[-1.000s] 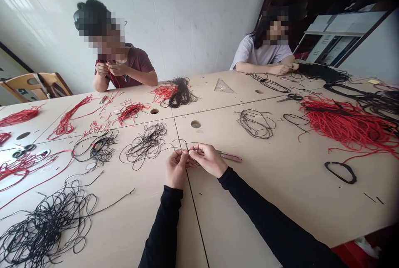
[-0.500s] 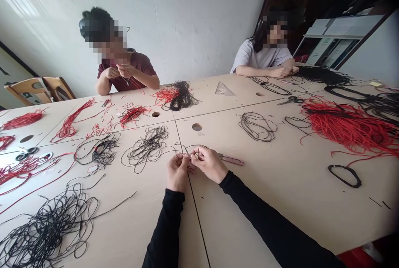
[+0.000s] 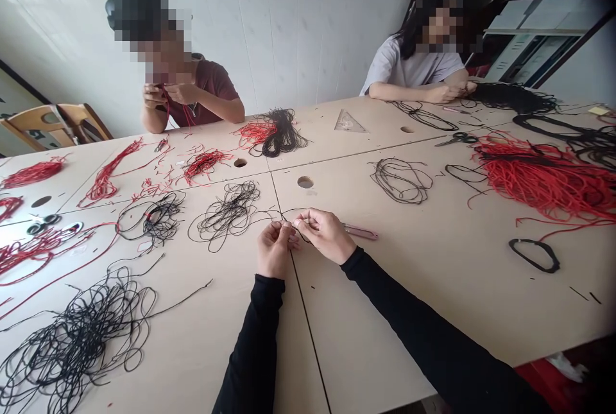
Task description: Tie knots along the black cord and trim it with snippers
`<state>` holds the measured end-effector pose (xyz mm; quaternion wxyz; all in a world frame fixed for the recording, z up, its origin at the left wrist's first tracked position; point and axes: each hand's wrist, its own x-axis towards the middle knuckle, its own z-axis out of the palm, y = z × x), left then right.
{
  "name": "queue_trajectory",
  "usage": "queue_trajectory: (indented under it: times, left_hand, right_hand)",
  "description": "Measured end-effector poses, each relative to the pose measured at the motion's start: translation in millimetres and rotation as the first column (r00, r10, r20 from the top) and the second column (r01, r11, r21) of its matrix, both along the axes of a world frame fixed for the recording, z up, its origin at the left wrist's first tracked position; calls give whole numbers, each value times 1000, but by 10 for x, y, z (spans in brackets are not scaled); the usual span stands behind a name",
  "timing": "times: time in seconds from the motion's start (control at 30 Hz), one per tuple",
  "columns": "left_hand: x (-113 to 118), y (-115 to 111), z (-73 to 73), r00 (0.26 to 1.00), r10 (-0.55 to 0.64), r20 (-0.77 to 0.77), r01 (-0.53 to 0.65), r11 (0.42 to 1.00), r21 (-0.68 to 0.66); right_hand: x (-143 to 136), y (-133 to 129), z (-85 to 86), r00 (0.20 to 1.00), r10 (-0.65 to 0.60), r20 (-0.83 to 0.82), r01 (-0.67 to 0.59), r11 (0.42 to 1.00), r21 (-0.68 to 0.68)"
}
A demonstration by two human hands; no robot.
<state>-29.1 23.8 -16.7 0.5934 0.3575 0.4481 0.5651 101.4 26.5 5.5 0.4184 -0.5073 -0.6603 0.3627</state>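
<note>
My left hand (image 3: 275, 248) is closed in a pinch on a thin black cord (image 3: 283, 216), its thumb pressed to the index finger. Just to its right, my right hand (image 3: 327, 233) pinches the same cord, and a loop of it hangs under the fingers. Where the cord passes between the fingertips is too small to make out. Beside my right hand lies a pink-handled tool (image 3: 362, 232), its other end partly behind the hand. To the left rests a loose coil of black cord (image 3: 234, 208), with a strand running toward my hands.
A black cord tangle (image 3: 81, 330) lies at the front left, a red cord bundle (image 3: 534, 173) at the right. Scissors (image 3: 456, 138), a set square (image 3: 350, 122) and a black cord ring (image 3: 534, 255) lie around. Two people sit across the table (image 3: 385, 311), handling cords.
My hands have drawn slightly apart, and a loop of cord now shows below the right one. The view has tilted down a little. The person at left has raised their hands toward the face.
</note>
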Motion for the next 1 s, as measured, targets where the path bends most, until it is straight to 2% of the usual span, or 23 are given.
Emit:
queue_trajectory:
  times: [0.2, 0.43, 0.57, 0.73, 0.87, 0.93, 1.0]
  left_hand:
    - [19, -8, 11, 1000, 14, -16, -13, 999, 37]
    - [32, -8, 6, 1000, 8, 22, -10, 997, 75]
    - [27, -4, -17, 999, 41, 10, -42, 996, 75]
    - [25, -2, -14, 993, 77, 91, -83, 995, 62]
    - [27, -10, 27, 991, 89, 99, -96, 993, 66]
    - [28, -20, 48, 993, 89, 83, -95, 993, 74]
    - [35, -35, 62, 996, 92, 15, -93, 991, 96]
  right_hand:
    - [-1, 1, -38, 999, -24, 27, 24, 1000, -7]
    - [0, 6, -47, 997, 1, -82, -6, 997, -71]
    - [15, 9, -35, 998, -10, -63, 6, 998, -70]
    - [81, 35, -43, 995, -95, 22, 95, 995, -41]
    - [162, 69, -48, 976, -197, 88, 201, 979, -37]
    - [188, 74, -30, 941, -311, 130, 307, 950, 50]
    - [184, 58, 8, 901, -409, 147, 366, 896, 250]
